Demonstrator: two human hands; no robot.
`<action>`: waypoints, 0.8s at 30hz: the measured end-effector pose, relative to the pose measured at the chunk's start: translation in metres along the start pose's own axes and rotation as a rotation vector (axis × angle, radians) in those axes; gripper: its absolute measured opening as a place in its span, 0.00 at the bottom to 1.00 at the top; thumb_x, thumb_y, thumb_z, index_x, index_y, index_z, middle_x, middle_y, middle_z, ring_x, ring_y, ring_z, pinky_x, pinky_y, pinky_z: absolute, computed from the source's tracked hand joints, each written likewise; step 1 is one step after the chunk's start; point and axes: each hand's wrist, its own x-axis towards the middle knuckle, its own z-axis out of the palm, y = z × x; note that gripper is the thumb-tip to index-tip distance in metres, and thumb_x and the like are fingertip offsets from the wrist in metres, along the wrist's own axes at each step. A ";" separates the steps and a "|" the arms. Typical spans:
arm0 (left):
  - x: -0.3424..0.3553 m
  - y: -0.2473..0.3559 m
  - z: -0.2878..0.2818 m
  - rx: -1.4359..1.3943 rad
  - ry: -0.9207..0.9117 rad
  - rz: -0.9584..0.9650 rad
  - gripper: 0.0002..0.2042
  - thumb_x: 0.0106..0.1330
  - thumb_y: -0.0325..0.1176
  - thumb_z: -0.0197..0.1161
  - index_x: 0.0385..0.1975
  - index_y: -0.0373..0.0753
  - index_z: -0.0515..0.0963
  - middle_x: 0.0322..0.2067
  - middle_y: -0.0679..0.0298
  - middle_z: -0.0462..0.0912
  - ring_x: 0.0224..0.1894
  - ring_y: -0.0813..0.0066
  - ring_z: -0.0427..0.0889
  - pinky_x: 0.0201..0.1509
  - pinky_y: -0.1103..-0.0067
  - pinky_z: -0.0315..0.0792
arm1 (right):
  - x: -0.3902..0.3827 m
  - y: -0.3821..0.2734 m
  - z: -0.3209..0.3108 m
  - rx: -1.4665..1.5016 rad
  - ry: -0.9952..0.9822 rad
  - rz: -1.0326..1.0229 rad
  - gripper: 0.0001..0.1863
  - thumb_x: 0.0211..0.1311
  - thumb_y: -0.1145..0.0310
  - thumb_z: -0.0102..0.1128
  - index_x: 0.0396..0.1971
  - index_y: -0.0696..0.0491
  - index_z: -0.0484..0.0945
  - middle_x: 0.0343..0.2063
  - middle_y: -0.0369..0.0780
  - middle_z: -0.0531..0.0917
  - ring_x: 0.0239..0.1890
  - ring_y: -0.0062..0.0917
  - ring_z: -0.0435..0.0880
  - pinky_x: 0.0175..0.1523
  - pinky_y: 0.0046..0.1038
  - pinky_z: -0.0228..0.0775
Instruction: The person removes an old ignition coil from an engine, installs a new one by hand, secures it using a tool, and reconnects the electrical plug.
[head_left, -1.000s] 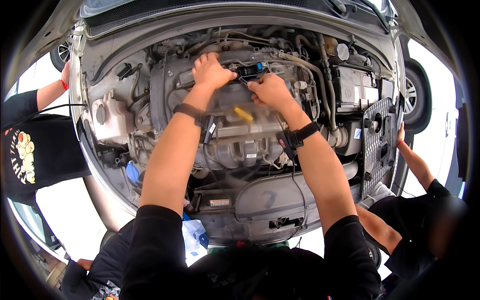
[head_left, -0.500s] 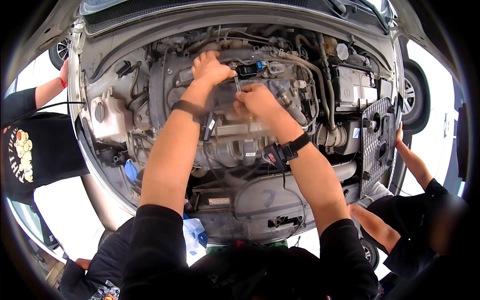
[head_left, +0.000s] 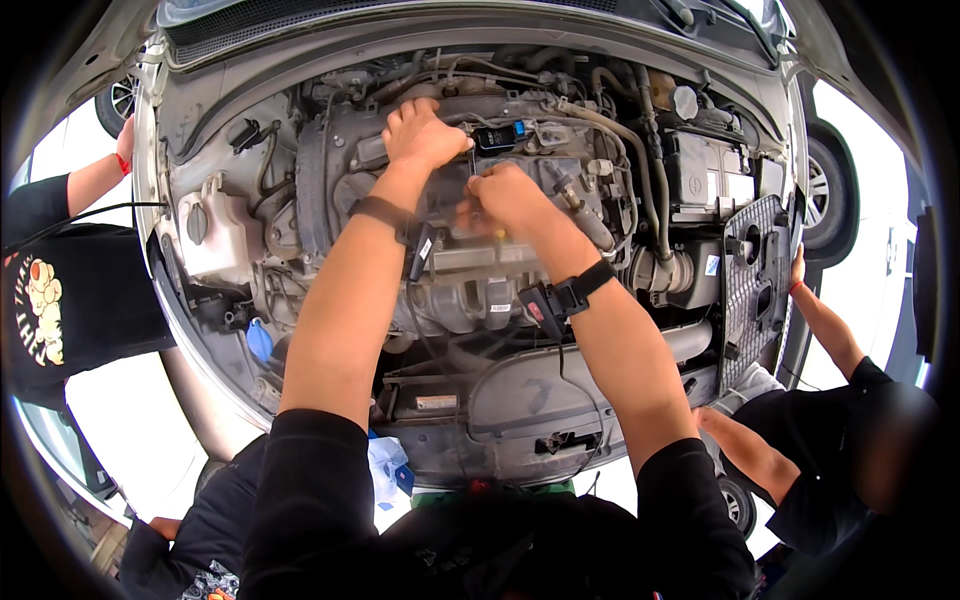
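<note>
My left hand (head_left: 420,138) rests over the top of the engine (head_left: 340,170), fingers bent and apart, its thumb at the upper end of a thin metal tool (head_left: 473,158). My right hand (head_left: 505,200) grips that tool from below, its lower fingers blurred. Just right of my left thumb is a black connector part (head_left: 497,138) with a blue end. A dark cylindrical part (head_left: 588,222) lies to the right of my right hand. A small yellow item below that hand is partly hidden and blurred. Each wrist wears a black strapped device with a cable.
A pale reservoir (head_left: 215,235) is at left, a battery (head_left: 700,175) and black perforated panel (head_left: 750,290) at right. A co-worker's hand (head_left: 125,145) is at the left fender; another person (head_left: 820,450) is at lower right, someone (head_left: 190,520) at lower left. The raised hood edges frame the bay.
My right hand has moved down and left from beside the connector, with the tool now more upright. My left hand has shifted slightly up. The yellow item has become mostly hidden.
</note>
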 end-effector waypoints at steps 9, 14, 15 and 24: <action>-0.025 -0.031 -0.005 -0.340 0.431 0.236 0.22 0.60 0.44 0.72 0.50 0.39 0.80 0.50 0.54 0.83 0.56 0.53 0.80 0.61 0.64 0.73 | -0.002 0.005 0.019 0.076 0.024 -0.015 0.12 0.73 0.72 0.52 0.44 0.68 0.74 0.31 0.50 0.86 0.34 0.40 0.91 0.27 0.30 0.77; -0.103 -0.027 0.002 -0.437 0.043 0.114 0.19 0.65 0.42 0.68 0.43 0.30 0.79 0.36 0.49 0.85 0.39 0.50 0.85 0.46 0.63 0.78 | 0.010 0.011 0.007 0.048 0.039 -0.028 0.10 0.70 0.74 0.51 0.31 0.62 0.79 0.25 0.44 0.83 0.21 0.27 0.83 0.18 0.25 0.63; -0.112 -0.033 0.007 -0.489 0.079 0.158 0.19 0.67 0.42 0.66 0.44 0.29 0.79 0.37 0.48 0.86 0.41 0.49 0.85 0.47 0.63 0.77 | 0.004 0.007 0.011 0.098 0.086 -0.008 0.12 0.69 0.74 0.51 0.28 0.60 0.80 0.22 0.41 0.82 0.16 0.23 0.78 0.16 0.24 0.58; -0.121 -0.040 0.029 -0.643 -0.023 0.074 0.20 0.68 0.32 0.65 0.57 0.29 0.75 0.35 0.56 0.87 0.28 0.74 0.86 0.32 0.75 0.79 | 0.025 0.004 0.001 -0.805 0.136 -0.342 0.18 0.69 0.61 0.53 0.33 0.62 0.84 0.27 0.52 0.87 0.33 0.45 0.89 0.36 0.44 0.79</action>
